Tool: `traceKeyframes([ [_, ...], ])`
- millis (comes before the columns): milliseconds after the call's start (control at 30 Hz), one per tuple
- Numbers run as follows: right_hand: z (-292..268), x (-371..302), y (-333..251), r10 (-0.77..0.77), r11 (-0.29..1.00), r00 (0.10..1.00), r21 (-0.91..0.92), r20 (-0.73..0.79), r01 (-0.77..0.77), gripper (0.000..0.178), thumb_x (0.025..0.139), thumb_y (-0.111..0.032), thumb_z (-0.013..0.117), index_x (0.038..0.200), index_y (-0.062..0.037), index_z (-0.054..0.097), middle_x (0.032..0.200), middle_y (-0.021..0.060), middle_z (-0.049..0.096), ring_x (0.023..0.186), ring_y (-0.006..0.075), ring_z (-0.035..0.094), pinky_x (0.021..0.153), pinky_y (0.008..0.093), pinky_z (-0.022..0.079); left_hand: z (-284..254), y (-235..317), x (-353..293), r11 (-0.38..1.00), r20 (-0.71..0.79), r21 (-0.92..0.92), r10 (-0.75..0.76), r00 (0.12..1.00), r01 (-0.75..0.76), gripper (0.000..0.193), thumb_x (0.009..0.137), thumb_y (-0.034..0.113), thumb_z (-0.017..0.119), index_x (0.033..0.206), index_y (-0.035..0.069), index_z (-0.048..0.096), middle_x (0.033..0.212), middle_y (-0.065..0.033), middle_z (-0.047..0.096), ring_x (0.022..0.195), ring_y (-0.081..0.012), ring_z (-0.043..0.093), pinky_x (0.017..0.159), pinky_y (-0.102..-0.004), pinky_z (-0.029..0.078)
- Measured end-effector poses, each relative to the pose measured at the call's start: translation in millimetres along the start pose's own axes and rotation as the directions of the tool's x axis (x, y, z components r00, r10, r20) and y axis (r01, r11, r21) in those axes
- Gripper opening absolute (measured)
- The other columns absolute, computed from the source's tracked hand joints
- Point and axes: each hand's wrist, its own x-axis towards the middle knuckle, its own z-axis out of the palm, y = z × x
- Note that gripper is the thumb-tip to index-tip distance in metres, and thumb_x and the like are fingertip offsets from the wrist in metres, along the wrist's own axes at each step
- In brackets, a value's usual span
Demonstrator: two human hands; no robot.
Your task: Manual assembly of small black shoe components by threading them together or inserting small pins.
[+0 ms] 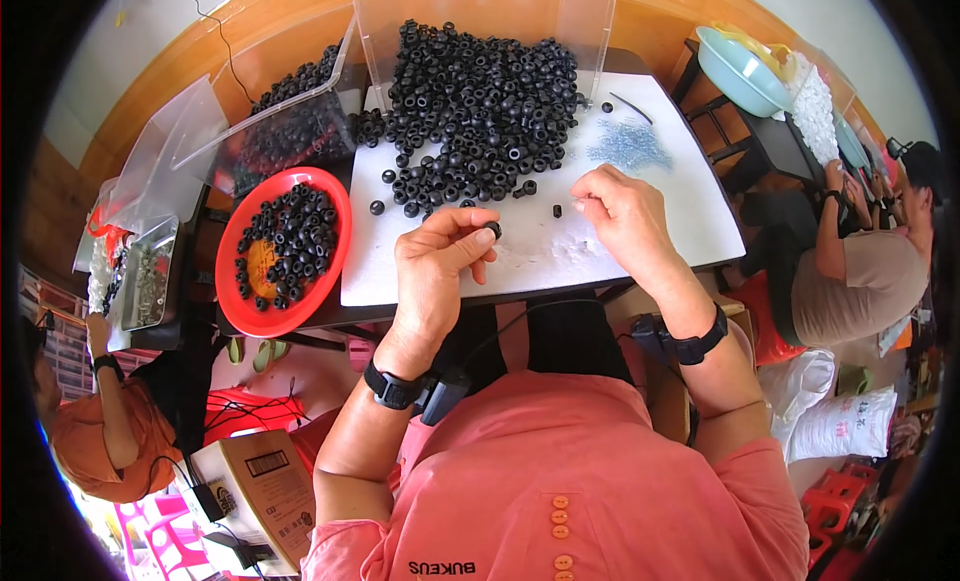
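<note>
My left hand [440, 259] pinches a small black rubber ring [493, 228] between thumb and fingertips, just above the white board [650, 236]. My right hand [622, 213] hovers to its right with fingertips curled together; whether it holds a tiny part I cannot tell. A big heap of black rubber rings [480, 101] lies on the far half of the board, with stray rings near both hands. A small pile of pale blue metal bits [628, 143] sits at the board's far right.
A red bowl [238, 303] with black rings stands left of the board. Clear plastic bins [290, 121] hold more rings behind it. A person in orange sits at lower left, another at right. A cardboard box [262, 486] lies on the floor.
</note>
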Motion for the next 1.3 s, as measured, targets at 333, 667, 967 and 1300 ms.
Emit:
traceKeyframes([
  [333,12,-2,-8,-0.221,0.963,0.975,-0.161,0.001,0.218,0.008,0.075,-0.006,0.070,0.081,-0.0095,0.067,0.084,0.0050,0.063,0.081,0.0279,0.062,0.070,0.0404,0.050,5,3,-15,0.996,0.007,-0.080,-0.048,0.999,0.049,0.020,0.093,-0.001,0.060,0.111,-0.008,0.064,0.091,-0.0142,0.067,0.072,-0.0159,0.063,0.055,-0.0249,0.049],
  [667,25,0,0,-0.235,0.940,0.971,-0.262,-0.031,0.219,0.009,0.075,-0.010,0.072,0.084,-0.0091,0.068,0.086,0.0064,0.061,0.083,0.0277,0.061,0.071,0.0413,0.048,3,2,-16,0.991,0.010,-0.110,-0.078,0.997,0.079,0.021,0.094,0.001,0.060,0.113,-0.007,0.065,0.092,-0.0140,0.067,0.073,-0.0156,0.064,0.056,-0.0255,0.050],
  [967,8,-7,-35,-0.028,0.872,0.999,0.490,0.027,0.011,0.009,0.085,-0.004,0.068,0.094,-0.0020,0.066,0.087,0.0072,0.062,0.078,0.0186,0.063,0.068,0.0302,0.049,3,6,-19,0.979,0.032,-0.168,-0.113,0.993,0.117,0.021,0.094,0.002,0.059,0.113,-0.008,0.064,0.094,-0.0143,0.067,0.075,-0.0167,0.064,0.057,-0.0268,0.051],
  [1300,12,-10,-50,-0.008,0.602,0.996,0.796,0.093,-0.070,0.011,0.089,0.000,0.064,0.100,0.0026,0.068,0.089,0.0034,0.061,0.082,0.0127,0.061,0.071,0.0260,0.046,2,3,-21,0.969,0.074,-0.213,-0.110,0.991,0.123,0.017,0.094,0.003,0.060,0.108,-0.007,0.063,0.093,-0.0136,0.066,0.075,-0.0189,0.064,0.058,-0.0286,0.052],
])
